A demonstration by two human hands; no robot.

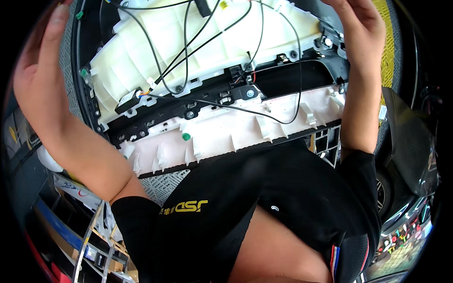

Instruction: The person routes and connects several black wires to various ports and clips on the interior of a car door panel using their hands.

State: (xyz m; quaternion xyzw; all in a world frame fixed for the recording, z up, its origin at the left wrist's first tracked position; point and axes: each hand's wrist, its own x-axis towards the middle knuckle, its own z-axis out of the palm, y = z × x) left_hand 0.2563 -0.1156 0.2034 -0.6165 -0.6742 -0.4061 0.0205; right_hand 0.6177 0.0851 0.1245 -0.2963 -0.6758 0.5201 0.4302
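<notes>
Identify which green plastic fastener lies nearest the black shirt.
The round green plastic fastener on the long white plastic strip; the other two green fasteners sit farther up and left.

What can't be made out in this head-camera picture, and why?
Left hand: head view, whether it holds anything; dark rim and upper edge cut it off.
Right hand: head view, fingertips; top edge cuts them off.
Cream panel: head view, far side; cut by top edge.
Black cables: head view, some upper ends; cut by top edge.
</notes>
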